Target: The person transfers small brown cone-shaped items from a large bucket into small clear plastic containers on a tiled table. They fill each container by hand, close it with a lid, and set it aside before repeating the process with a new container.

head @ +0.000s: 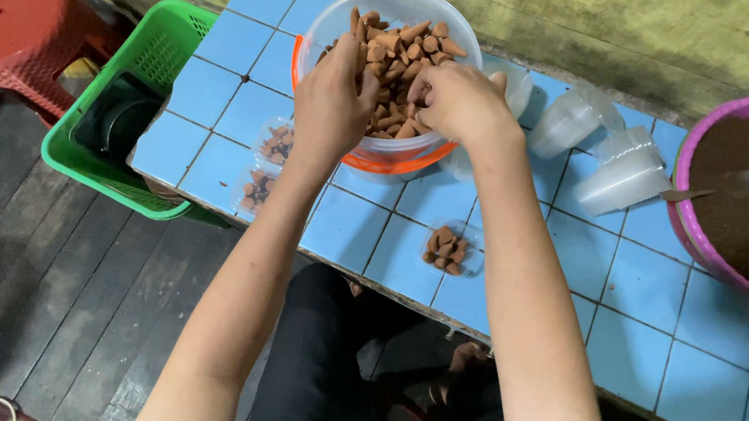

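Both hands reach into the clear bowl (pixel 398 11) heaped with brown cones (pixel 407 48) at the far edge of the blue tiled table (pixel 659 329). The left hand (pixel 332 102) grips a bunch of cones upright in closed fingers; the right hand (pixel 459 101) curls over the pile, seemingly pinching more. Three small clear boxes already hold cones: two near the left edge (pixel 266 167) and one in front (pixel 447 249). A stack of empty clear boxes (pixel 619 170) lies beside the pink tub (pixel 693 244) of dark powder, so most filling looks undone.

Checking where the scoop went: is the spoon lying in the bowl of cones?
No, the spoon lies in the pink basin of brown powder at the right, apart from the clear bowl of cones.
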